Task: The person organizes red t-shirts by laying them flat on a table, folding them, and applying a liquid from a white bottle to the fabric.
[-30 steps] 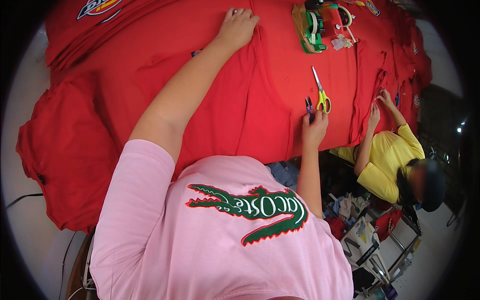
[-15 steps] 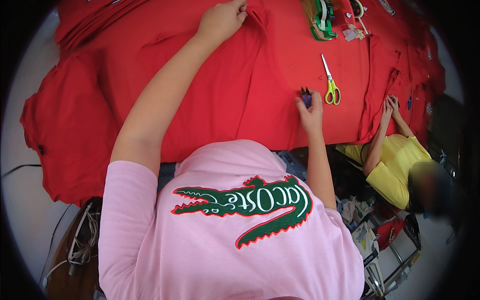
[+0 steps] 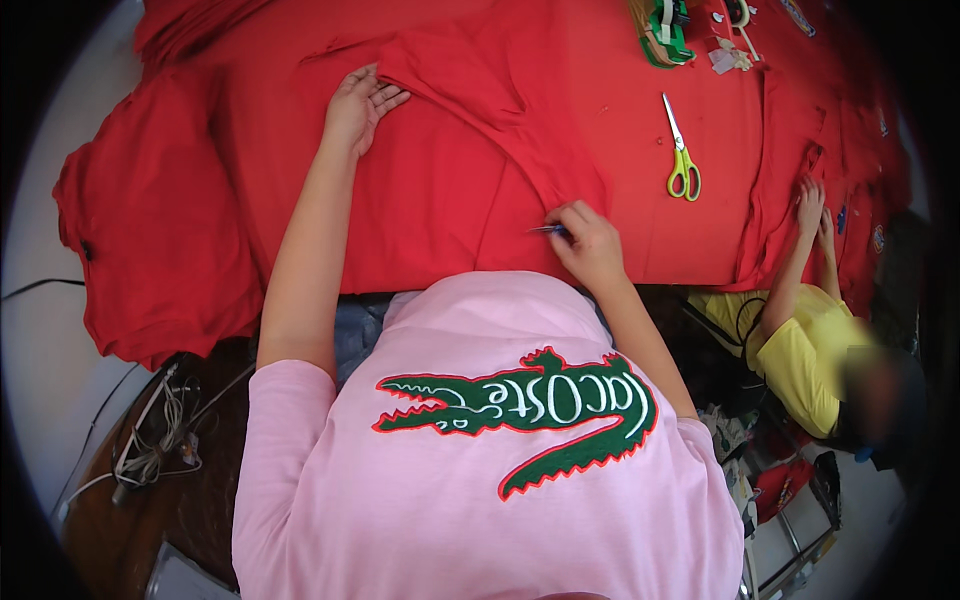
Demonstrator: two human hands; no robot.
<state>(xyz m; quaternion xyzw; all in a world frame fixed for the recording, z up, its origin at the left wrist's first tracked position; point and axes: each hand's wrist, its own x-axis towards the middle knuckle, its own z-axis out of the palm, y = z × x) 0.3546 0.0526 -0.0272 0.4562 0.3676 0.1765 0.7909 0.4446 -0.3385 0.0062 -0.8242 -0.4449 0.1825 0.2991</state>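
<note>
Red fabric point(image 3: 430, 200) covers the table in front of me. My left hand point(image 3: 360, 102) lies flat on it at the upper left, fingers apart, beside the top of a raised fold point(image 3: 500, 110) that runs diagonally down to the right. My right hand point(image 3: 590, 242) sits at the fold's lower end near the table's front edge. Its fingers are closed on a small blue pen-like tool point(image 3: 548, 229) whose tip points left over the cloth. My pink shirt point(image 3: 480, 480) with a green crocodile patch fills the lower middle.
Scissors point(image 3: 682, 168) with yellow-green handles lie on the cloth right of my right hand. A green object point(image 3: 665, 35) and small bits sit at the far edge. A person in a yellow shirt point(image 3: 800, 360) has both hands point(image 3: 812, 208) on the cloth at right. Cables point(image 3: 150, 450) lie at lower left.
My right hand has moved left, away from the scissors, to the end of the fold. My left hand has come nearer, and the fold now stands up between my hands.
</note>
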